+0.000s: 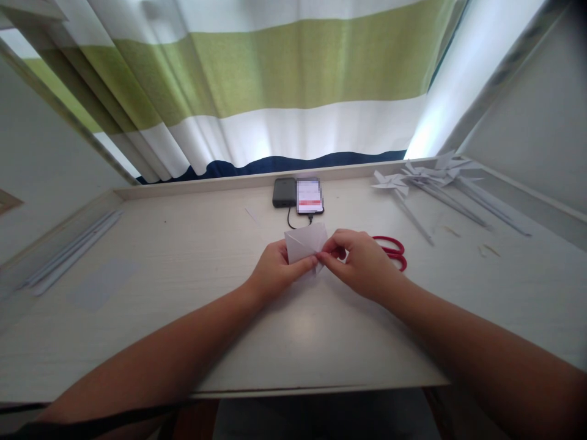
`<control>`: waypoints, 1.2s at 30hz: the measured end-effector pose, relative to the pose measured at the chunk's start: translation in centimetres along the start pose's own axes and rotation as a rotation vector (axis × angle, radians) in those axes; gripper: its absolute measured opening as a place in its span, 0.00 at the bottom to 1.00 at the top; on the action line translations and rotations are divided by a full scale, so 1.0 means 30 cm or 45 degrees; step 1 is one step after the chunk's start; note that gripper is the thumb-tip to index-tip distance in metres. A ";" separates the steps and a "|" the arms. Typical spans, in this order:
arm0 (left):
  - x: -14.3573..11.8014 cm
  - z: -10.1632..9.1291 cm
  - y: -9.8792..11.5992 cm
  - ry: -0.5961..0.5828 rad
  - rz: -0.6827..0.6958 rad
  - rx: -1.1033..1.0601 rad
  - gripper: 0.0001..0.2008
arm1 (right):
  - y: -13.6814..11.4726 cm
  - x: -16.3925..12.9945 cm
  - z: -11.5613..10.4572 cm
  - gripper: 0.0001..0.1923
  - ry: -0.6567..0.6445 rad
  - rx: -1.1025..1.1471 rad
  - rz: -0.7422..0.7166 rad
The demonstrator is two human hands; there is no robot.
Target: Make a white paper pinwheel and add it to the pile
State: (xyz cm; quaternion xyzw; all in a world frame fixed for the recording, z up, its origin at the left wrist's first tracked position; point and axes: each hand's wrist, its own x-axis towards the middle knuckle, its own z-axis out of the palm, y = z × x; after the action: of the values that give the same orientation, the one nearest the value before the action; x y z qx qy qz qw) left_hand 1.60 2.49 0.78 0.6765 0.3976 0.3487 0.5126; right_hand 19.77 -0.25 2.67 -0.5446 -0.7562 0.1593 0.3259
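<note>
Folding a white paper piece, left hand gripping its lower edge, right hand pinching a corner; next, probably pressing the crease flat.

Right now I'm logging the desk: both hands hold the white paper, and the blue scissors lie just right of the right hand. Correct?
Not quite: the scissors are red, not blue, as the head view shows. The rest holds: left hand and right hand both hold the paper.
</note>
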 end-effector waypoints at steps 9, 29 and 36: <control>0.000 0.000 -0.005 -0.012 0.016 -0.036 0.15 | -0.006 -0.001 0.000 0.05 0.026 -0.062 -0.027; 0.001 0.003 -0.001 0.381 -0.046 -0.383 0.15 | -0.044 -0.027 -0.026 0.20 0.004 -0.038 0.053; -0.009 0.022 0.008 0.411 -0.055 -0.516 0.15 | -0.042 -0.018 0.046 0.17 -0.316 0.666 0.307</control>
State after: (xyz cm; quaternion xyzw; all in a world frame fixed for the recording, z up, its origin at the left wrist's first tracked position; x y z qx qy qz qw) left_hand 2.10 1.92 0.85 0.4869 0.4106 0.5137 0.5748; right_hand 18.04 -1.03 2.24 -0.5044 -0.6536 0.4511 0.3389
